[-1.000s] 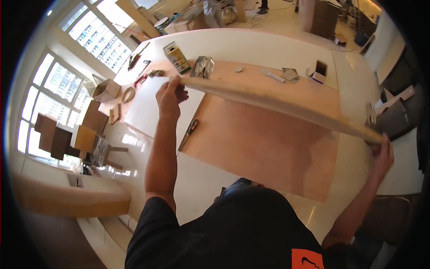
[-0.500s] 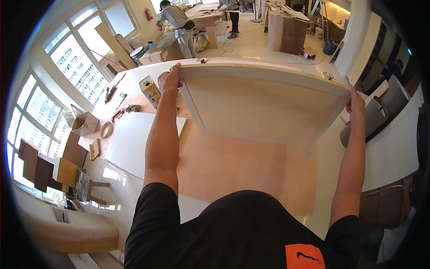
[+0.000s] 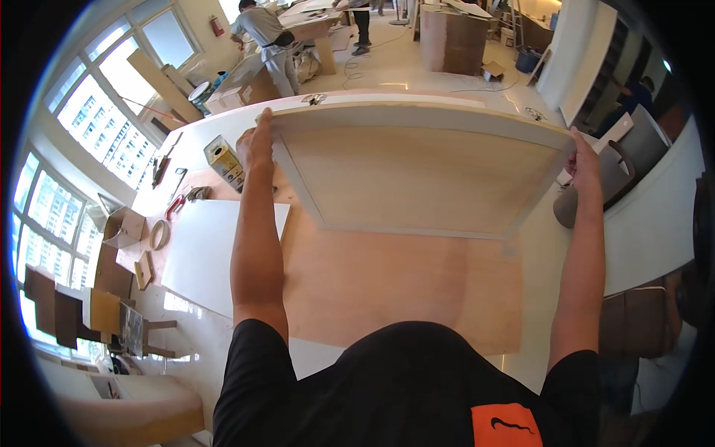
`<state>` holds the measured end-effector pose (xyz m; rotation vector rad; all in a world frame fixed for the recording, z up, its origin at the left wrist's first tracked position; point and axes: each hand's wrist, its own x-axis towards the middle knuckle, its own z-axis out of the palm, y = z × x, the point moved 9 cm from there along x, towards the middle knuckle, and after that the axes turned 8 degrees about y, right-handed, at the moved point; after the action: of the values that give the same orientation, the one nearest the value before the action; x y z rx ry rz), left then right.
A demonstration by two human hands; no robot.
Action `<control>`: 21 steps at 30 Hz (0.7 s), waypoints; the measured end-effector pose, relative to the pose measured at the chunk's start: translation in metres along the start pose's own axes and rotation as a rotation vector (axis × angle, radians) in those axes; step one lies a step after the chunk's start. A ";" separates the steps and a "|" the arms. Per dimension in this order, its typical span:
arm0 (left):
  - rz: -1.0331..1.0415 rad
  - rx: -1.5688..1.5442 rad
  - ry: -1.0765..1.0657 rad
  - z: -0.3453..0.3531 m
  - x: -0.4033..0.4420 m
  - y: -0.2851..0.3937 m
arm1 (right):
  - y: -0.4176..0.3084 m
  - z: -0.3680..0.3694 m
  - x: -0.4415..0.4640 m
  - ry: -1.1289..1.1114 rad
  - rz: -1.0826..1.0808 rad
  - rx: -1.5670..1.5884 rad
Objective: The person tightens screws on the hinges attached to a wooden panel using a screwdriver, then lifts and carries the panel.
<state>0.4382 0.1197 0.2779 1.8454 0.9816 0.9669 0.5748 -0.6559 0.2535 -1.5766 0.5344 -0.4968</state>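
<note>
Between my two hands I hold a wide framed wooden panel [image 3: 417, 175], pale beige inside with a whitish raised border. It is tilted, its far edge raised and its near edge low over a bare plywood sheet [image 3: 402, 290]. My left hand [image 3: 255, 141] is closed around the panel's far left corner. At the far right corner, my right hand [image 3: 583, 160] grips the edge, fingers partly hidden behind it. A yellow and white rectangular can [image 3: 225, 162] stands just left of my left hand. Under my left forearm lies a white board [image 3: 201, 253].
On the left of the worktable are a tape roll [image 3: 159, 234], a red clamp [image 3: 175, 206] and a cardboard box [image 3: 124, 226]. Grey curved pieces [image 3: 596, 186] stand at right. A person [image 3: 268, 45] bends over another bench at the back.
The whole scene has shifted slightly left in view as my head turned. The panel is still in both hands, its tilt nearly the same.
</note>
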 end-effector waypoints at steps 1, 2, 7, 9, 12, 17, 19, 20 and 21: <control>0.073 0.087 0.069 0.002 -0.001 -0.005 | 0.000 0.000 -0.002 0.004 -0.004 0.000; 0.146 0.172 0.139 0.000 -0.006 -0.005 | -0.001 -0.001 -0.002 0.008 -0.008 0.000; 0.473 0.171 0.273 0.005 -0.113 0.023 | -0.004 -0.002 -0.013 0.032 -0.010 0.008; 0.695 0.201 0.334 0.030 -0.143 0.020 | -0.005 -0.002 -0.014 0.030 -0.007 0.014; 0.872 0.087 0.250 0.060 -0.188 0.031 | -0.006 -0.003 -0.014 0.027 -0.011 0.036; 0.985 0.056 -0.094 0.118 -0.282 0.049 | -0.005 -0.011 -0.026 0.042 -0.022 0.060; 1.071 0.032 -0.270 0.124 -0.321 0.063 | -0.005 -0.014 -0.028 0.031 -0.023 0.069; 1.158 -0.014 -0.366 0.124 -0.338 0.067 | -0.006 -0.014 -0.030 0.024 -0.023 0.073; 1.246 -0.060 -0.464 0.123 -0.354 0.069 | -0.006 -0.016 -0.033 0.019 -0.021 0.076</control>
<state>0.4216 -0.2546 0.2074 2.4340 -0.5998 1.0892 0.5392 -0.6477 0.2608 -1.5079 0.5088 -0.5422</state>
